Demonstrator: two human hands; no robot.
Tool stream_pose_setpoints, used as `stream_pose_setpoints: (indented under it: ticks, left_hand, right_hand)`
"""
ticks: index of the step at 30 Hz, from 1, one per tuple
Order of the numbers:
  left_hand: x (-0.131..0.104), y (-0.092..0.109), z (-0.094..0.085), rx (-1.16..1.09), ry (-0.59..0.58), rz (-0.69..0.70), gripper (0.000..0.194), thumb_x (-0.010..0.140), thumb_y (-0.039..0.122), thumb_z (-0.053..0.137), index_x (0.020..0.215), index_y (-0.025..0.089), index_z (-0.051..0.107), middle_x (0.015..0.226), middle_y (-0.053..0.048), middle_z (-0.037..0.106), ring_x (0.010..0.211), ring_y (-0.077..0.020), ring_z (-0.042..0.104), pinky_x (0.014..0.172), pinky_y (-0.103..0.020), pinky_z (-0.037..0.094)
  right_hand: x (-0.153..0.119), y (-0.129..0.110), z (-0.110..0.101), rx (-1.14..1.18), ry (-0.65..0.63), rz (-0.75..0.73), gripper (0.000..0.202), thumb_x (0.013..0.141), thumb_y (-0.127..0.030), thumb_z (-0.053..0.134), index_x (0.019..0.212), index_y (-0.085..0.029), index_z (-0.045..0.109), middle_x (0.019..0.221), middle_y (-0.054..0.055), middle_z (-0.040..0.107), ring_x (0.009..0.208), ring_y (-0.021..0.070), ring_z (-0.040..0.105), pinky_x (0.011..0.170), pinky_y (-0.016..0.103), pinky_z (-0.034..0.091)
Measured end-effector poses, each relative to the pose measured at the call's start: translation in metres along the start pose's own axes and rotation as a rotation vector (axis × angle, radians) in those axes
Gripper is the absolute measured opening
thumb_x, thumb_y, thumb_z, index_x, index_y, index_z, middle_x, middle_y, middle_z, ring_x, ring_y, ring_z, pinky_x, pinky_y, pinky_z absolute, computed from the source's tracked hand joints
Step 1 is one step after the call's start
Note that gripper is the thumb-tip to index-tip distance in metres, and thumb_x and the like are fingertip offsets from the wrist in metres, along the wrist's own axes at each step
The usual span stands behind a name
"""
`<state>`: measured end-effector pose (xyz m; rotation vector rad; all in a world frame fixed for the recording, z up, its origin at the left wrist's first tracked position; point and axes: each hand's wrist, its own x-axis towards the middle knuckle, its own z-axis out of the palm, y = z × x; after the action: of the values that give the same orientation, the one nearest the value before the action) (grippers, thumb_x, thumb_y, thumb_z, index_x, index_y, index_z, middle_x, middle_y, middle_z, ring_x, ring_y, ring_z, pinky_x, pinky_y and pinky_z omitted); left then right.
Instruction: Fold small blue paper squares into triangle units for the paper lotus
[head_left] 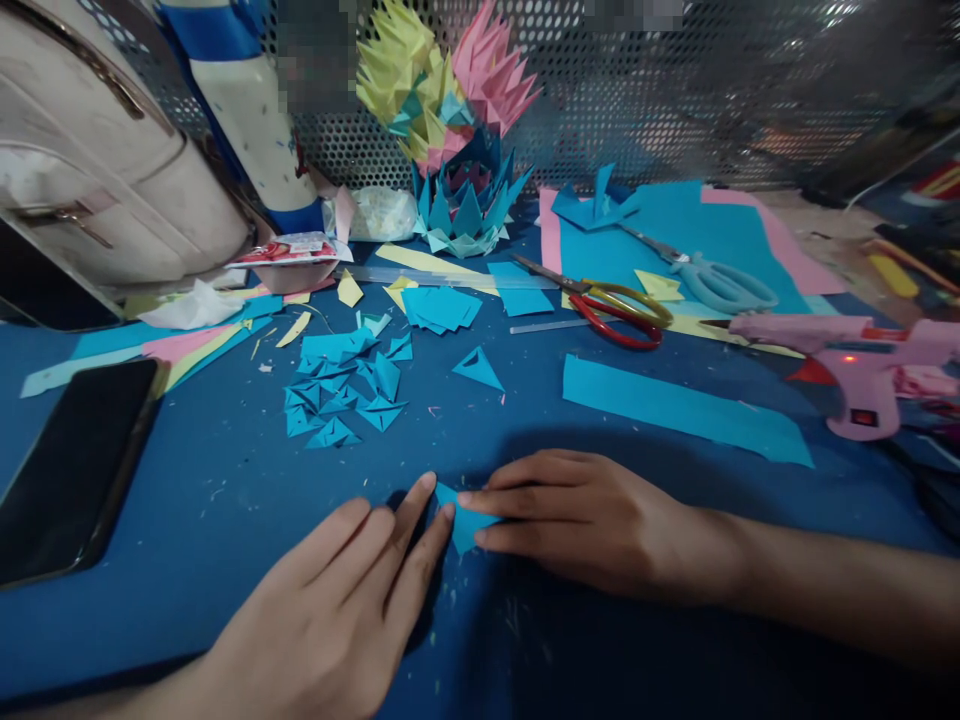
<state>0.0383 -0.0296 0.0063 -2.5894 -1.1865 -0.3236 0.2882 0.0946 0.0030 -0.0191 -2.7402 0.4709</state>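
Observation:
A small folded blue paper triangle (466,528) lies flat on the table between my hands, a point toward me. My left hand (330,590) holds its left edge down with a fingertip, while another fingertip rests by its upper left corner; the other fingers curl in. From the other side, my right hand (592,515) pins the paper with its fingertips, which cover part of it. Farther away lies a single folded blue triangle (480,370). To its left is a pile of several folded blue paper pieces (341,385).
A blue paper strip (682,410), red-and-yellow scissors (619,310), light blue scissors (720,280) and a pink glue gun (855,365) lie to the right. A phone (82,460) is at left. Behind stand a folded paper flower model (469,205), bottle (251,125) and bag (127,170).

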Motion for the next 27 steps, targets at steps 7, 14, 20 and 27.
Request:
stream_pose_setpoints:
  ticks: [7,14,20,27]
  left_hand:
    - [0.002,-0.004,0.002,-0.060,0.006,0.032,0.042,0.103,0.011,0.029,0.128,0.006,0.061,0.137,-0.015,0.059,0.102,-0.0247,0.057,0.096,-0.041,0.031]
    - [0.005,-0.012,0.002,-0.167,-0.034,0.089,0.037,0.103,0.018,0.036,0.129,0.013,0.062,0.129,-0.015,0.064,0.101,-0.0255,0.057,0.094,-0.040,0.033]
    - [0.003,-0.013,-0.004,-0.140,-0.072,0.121,0.036,0.102,0.022,0.043,0.134,0.017,0.059,0.132,-0.016,0.061,0.103,-0.0271,0.057,0.095,-0.042,0.032]
    - [0.004,-0.007,-0.006,-0.133,-0.041,0.070,0.041,0.106,0.022,0.029,0.126,0.020,0.065,0.118,-0.009,0.069,0.102,-0.0234,0.057,0.097,-0.039,0.031]
  right_hand:
    - [0.001,-0.001,0.000,0.013,0.002,-0.006,0.027,0.102,-0.019,0.043,0.118,-0.013,0.064,0.132,0.008,0.064,0.119,0.0177,0.059,0.102,0.034,0.051]
    - [0.004,-0.002,-0.001,0.010,-0.001,-0.012,0.028,0.103,-0.019,0.040,0.118,-0.013,0.063,0.130,0.009,0.065,0.119,0.0154,0.059,0.101,0.032,0.051]
    - [0.004,-0.004,0.001,-0.092,-0.012,0.005,0.026,0.100,-0.021,0.048,0.119,-0.013,0.064,0.128,0.008,0.067,0.117,0.0168,0.060,0.096,0.032,0.052]
    - [0.009,-0.015,0.004,-0.310,-0.013,0.075,0.030,0.100,-0.026,0.048,0.125,-0.016,0.062,0.134,0.004,0.063,0.122,0.0191,0.056,0.091,0.034,0.049]
